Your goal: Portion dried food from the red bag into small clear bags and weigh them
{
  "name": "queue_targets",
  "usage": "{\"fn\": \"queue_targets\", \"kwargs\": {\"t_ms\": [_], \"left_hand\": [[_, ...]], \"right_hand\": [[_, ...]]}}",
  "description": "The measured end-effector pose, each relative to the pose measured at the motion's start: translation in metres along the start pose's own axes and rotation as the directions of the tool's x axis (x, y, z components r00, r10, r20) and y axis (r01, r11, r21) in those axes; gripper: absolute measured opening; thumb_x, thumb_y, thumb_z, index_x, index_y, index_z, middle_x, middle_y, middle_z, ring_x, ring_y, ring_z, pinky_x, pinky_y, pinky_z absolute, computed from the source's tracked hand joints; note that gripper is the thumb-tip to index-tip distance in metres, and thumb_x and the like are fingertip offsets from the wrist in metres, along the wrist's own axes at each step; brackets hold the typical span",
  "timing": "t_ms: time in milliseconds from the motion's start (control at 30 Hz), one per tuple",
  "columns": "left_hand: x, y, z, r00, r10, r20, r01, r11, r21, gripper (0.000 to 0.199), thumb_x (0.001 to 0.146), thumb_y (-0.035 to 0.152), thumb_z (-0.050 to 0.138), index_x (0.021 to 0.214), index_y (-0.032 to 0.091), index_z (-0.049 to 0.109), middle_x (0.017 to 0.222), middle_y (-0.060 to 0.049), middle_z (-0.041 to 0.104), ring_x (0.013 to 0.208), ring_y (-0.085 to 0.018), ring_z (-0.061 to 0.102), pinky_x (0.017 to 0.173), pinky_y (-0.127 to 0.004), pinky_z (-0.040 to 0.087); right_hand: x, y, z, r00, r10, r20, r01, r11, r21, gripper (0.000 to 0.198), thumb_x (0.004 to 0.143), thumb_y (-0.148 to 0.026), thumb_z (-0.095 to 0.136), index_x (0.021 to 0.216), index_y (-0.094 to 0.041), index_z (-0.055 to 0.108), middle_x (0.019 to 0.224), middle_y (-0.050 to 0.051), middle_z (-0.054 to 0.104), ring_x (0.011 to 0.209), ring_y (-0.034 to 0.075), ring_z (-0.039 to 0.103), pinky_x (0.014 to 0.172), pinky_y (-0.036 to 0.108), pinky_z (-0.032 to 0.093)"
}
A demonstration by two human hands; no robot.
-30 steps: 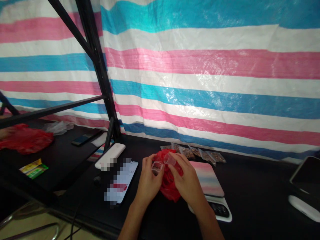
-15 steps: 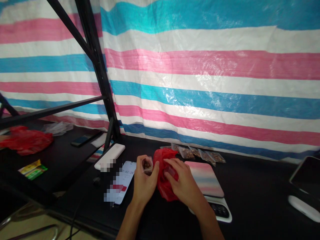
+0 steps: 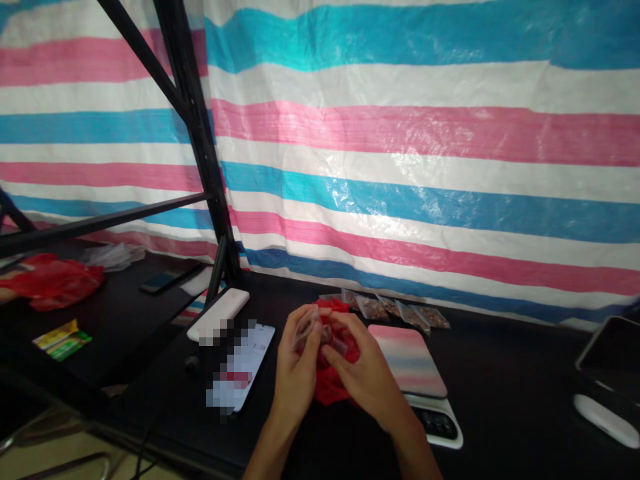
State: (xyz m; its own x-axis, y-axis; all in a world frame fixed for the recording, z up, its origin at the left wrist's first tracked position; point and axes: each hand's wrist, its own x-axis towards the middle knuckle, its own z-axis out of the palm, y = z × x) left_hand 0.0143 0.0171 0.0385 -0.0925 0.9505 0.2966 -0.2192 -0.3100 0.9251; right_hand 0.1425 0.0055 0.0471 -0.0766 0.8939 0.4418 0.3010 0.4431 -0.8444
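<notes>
My left hand (image 3: 296,357) is closed around a small clear plastic bag (image 3: 303,328), its thumb pressed along the near side. My right hand (image 3: 367,367) has come up against it, fingers curled and thumb bent inward at the bag's mouth. A bit of something brownish shows between the two hands, too small and blurred to name. Directly beneath them lies a crumpled red plastic bag (image 3: 333,390), partly covered by my fingers. Behind it, several small clear bags with brown contents (image 3: 373,307) rest in a row along the back of the black table (image 3: 510,387).
Left of my hands lie a lit phone (image 3: 247,367) and a white power bank (image 3: 220,313). A striped pastel case (image 3: 407,360) overlaps a white phone (image 3: 450,437) on the right. Beyond the black metal frame (image 3: 200,147), another person's hand (image 3: 7,293) touches a red bag (image 3: 60,283).
My right hand has lifted from the red bag and moved left to meet my left hand at the small clear bag. The view has shifted slightly.
</notes>
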Motion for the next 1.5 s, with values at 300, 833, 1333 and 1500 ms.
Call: {"fn": "queue_targets", "kwargs": {"t_ms": [300, 833, 1333, 1500], "left_hand": [[-0.001, -0.008, 0.019, 0.989, -0.106, 0.102, 0.108, 0.994, -0.014, 0.052, 0.095, 0.058, 0.050, 0.122, 0.018, 0.069, 0.129, -0.012, 0.071, 0.123, -0.027, 0.066, 0.108, -0.043, 0.050], [-0.015, -0.012, 0.033, 0.926, 0.343, 0.159, -0.376, 0.788, 0.487, 0.025, 0.100, 0.024, 0.043, 0.110, 0.023, 0.067, 0.111, -0.008, 0.071, 0.107, -0.022, 0.066, 0.098, -0.038, 0.051], [-0.016, -0.011, 0.050, 0.958, 0.284, 0.040, -0.217, 0.626, 0.749, 0.026, 0.090, 0.021, 0.050, 0.110, 0.022, 0.067, 0.106, -0.010, 0.075, 0.098, -0.029, 0.070, 0.090, -0.044, 0.054], [-0.019, -0.007, 0.056, 0.977, 0.210, 0.035, -0.156, 0.591, 0.791, 0.027, 0.090, 0.019, 0.050, 0.110, 0.022, 0.067, 0.107, -0.011, 0.073, 0.101, -0.031, 0.069, 0.090, -0.046, 0.053]], "right_hand": [[-0.006, -0.004, -0.042, 0.993, 0.113, 0.035, -0.108, 0.987, -0.120, 0.013, 0.084, -0.027, 0.067, 0.095, -0.022, 0.071, 0.090, 0.001, 0.071, 0.082, 0.019, 0.062, 0.078, 0.032, 0.050], [-0.041, 0.055, -0.142, 0.939, 0.094, -0.330, -0.264, 0.812, -0.521, 0.035, 0.087, -0.052, 0.058, 0.101, -0.026, 0.077, 0.103, 0.008, 0.075, 0.092, 0.027, 0.066, 0.087, 0.046, 0.050], [-0.043, 0.047, -0.158, 0.870, -0.050, -0.490, -0.207, 0.866, -0.456, 0.038, 0.094, -0.054, 0.053, 0.092, -0.022, 0.073, 0.096, 0.010, 0.074, 0.092, 0.026, 0.067, 0.085, 0.039, 0.051], [-0.043, 0.049, -0.156, 0.909, -0.048, -0.415, -0.170, 0.865, -0.473, 0.032, 0.091, -0.052, 0.059, 0.093, -0.024, 0.073, 0.096, 0.008, 0.074, 0.093, 0.026, 0.066, 0.087, 0.042, 0.049]]}}
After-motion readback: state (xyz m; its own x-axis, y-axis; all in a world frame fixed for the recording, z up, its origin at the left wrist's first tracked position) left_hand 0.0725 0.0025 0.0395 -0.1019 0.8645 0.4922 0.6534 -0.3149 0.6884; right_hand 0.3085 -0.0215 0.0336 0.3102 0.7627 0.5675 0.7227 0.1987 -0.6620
